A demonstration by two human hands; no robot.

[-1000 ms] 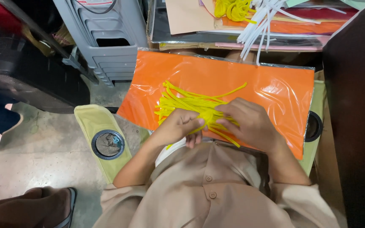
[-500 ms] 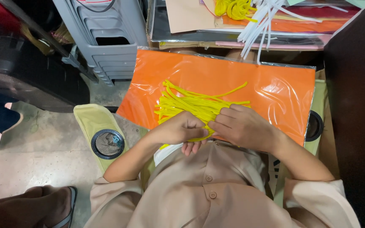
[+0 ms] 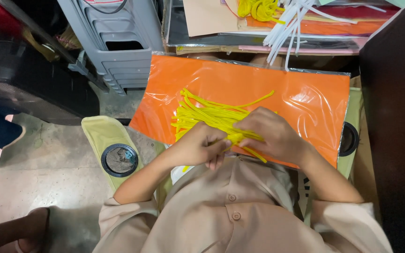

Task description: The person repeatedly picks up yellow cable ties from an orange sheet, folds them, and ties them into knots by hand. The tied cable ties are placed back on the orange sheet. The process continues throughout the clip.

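A bundle of thin yellow strips [image 3: 212, 115] lies on an orange sheet wrapped in clear plastic [image 3: 305, 98] that rests across my lap. My left hand [image 3: 195, 146] and my right hand [image 3: 273, 136] meet at the near end of the bundle, both pinching the yellow strips between the fingertips. The ends of the strips are hidden under my fingers.
Stacked grey plastic stools [image 3: 118, 42] stand at the upper left. A shelf above holds paper sheets [image 3: 212, 18], white strips [image 3: 291, 23] and more yellow strips [image 3: 258, 8]. The chair's pale green arm has a mesh cup holder [image 3: 119, 159]. A dark cabinet [image 3: 394, 117] is on the right.
My hands have drawn closer together over the near end of the yellow bundle, and my elbows have moved slightly outward.
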